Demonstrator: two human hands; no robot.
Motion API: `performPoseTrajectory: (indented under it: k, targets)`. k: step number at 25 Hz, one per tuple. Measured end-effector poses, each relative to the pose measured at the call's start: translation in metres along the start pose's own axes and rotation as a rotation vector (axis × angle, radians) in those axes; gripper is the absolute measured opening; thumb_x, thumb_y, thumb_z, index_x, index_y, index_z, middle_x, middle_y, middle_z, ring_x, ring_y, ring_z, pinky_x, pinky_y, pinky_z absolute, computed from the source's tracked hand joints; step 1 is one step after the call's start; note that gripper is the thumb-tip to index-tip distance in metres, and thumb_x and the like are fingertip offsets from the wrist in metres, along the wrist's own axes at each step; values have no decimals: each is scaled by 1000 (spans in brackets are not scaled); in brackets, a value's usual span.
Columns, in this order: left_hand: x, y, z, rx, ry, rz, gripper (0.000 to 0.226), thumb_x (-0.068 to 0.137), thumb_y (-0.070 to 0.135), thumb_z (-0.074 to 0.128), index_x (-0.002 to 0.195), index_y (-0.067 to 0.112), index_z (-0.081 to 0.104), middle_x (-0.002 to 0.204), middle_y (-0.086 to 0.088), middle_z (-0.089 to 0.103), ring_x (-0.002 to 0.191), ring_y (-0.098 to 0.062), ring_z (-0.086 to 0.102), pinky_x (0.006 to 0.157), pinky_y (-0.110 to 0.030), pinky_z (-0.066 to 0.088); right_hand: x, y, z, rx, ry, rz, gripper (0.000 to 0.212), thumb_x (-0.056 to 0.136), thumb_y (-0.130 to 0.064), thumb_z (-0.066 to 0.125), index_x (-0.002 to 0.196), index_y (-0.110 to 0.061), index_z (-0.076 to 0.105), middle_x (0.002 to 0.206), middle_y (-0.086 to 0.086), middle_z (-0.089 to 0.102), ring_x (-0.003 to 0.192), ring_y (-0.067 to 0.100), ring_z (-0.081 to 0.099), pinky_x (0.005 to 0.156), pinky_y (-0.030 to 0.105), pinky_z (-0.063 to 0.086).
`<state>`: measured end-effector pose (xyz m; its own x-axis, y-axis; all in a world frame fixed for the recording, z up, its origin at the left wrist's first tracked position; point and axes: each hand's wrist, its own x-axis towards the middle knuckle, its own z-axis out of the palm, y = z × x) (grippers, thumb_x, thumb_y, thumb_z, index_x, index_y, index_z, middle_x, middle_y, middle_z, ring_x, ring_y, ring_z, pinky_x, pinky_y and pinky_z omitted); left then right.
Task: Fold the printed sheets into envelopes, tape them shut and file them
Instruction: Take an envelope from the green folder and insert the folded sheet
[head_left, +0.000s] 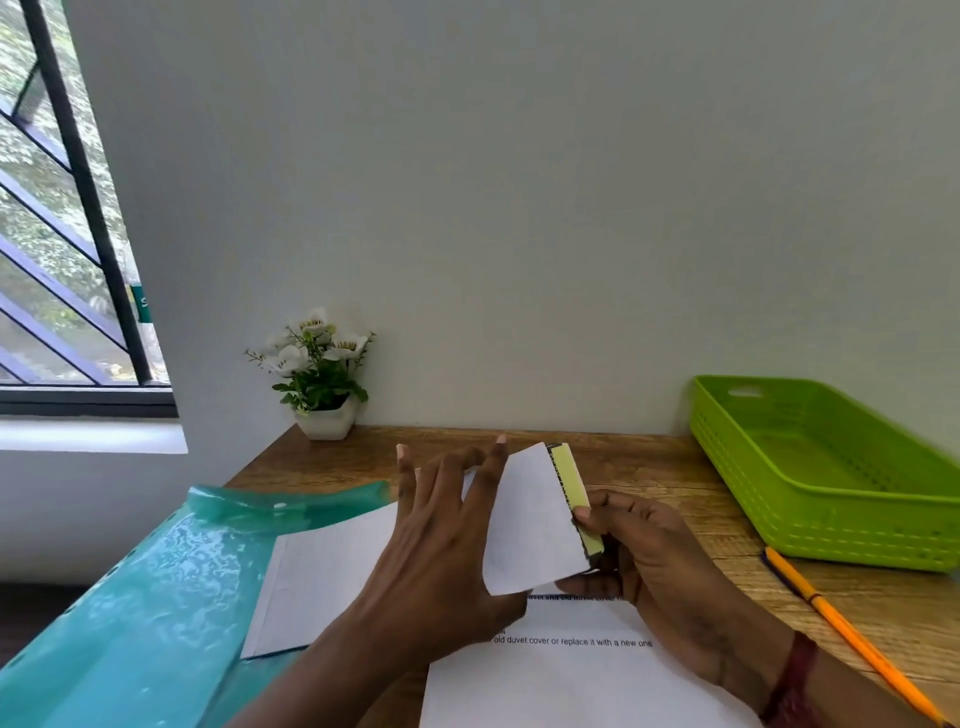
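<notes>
Folded sheet (530, 519) is held up over the table's (649, 462) middle, above a printed sheet (571, 675) at the near edge. Left hand (441, 535) has straight, spread fingers against its left side. Right hand (649, 561) pinches its right edge, thumb on the yellow strip (569, 480). Green tray (831, 540) sits at the right edge.

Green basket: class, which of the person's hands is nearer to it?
Right. The right hand pinches the folded paper just left of the green basket; the left hand lies beyond the paper, farther from it.
</notes>
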<state>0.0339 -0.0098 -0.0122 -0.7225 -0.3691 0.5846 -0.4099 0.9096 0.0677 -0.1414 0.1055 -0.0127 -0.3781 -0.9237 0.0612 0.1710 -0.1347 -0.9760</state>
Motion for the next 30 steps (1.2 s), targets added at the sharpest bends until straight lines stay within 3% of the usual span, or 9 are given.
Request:
performPoseTrajectory:
  k: [6, 10, 14, 19, 23, 27, 30]
  targets:
    - [0, 1, 0, -39, -17, 20, 126, 59, 64, 67, 151, 34, -13, 138, 6, 22, 136, -18, 18, 111, -41, -27, -1, -6, -7, -138, -24, 17, 15, 80, -15, 70, 93, -8, 75, 92, 19, 73, 72, 27, 65, 65, 40, 60]
    - [0, 5, -1, -36, -11, 57, 126, 58, 60, 70, 152, 34, -10, 140, 4, 23, 135, -18, 20, 115, -53, -14, -3, -8, -7, -193, -56, 21, 32, 65, -29, 82, 91, -10, 76, 89, 19, 74, 71, 27, 70, 58, 33, 59]
    - [0, 5, -1, 30, -16, 92, 129, 58, 54, 75, 153, 27, -9, 139, 1, 25, 134, -19, 22, 116, -55, -11, -4, -9, -4, -381, 71, -75, 4, 77, -18, 79, 80, -17, 76, 72, 9, 74, 57, 16, 67, 53, 31, 56]
    - [-2, 5, 0, 89, -42, 102, 128, 63, 58, 69, 151, 23, -17, 143, 0, 24, 135, -19, 22, 115, -53, -15, -4, -8, -8, -445, 180, -136, 16, 80, -12, 74, 66, -20, 72, 55, 1, 65, 47, 10, 58, 52, 31, 56]
    - [-2, 7, 1, 20, -34, 58, 122, 68, 79, 54, 152, 24, -15, 143, 4, 23, 134, -17, 24, 116, -52, -14, -3, -8, -7, -422, 138, -154, 18, 81, -12, 73, 68, -24, 74, 58, 1, 67, 49, 10, 60, 51, 29, 56]
    - [-1, 7, 5, -8, 13, 40, 120, 67, 75, 58, 152, 27, -13, 140, 6, 27, 130, -15, 28, 118, -48, -12, -4, -8, -2, -394, 121, -208, 18, 81, -12, 73, 80, -30, 73, 71, 4, 73, 57, 14, 67, 53, 31, 57]
    - [0, 5, 5, -23, 58, 46, 119, 66, 71, 59, 152, 29, -11, 136, 5, 29, 127, -16, 29, 117, -40, -15, -7, -9, -2, -479, 175, -409, 43, 70, -14, 78, 94, -42, 57, 92, -15, 68, 62, 12, 67, 51, 25, 54]
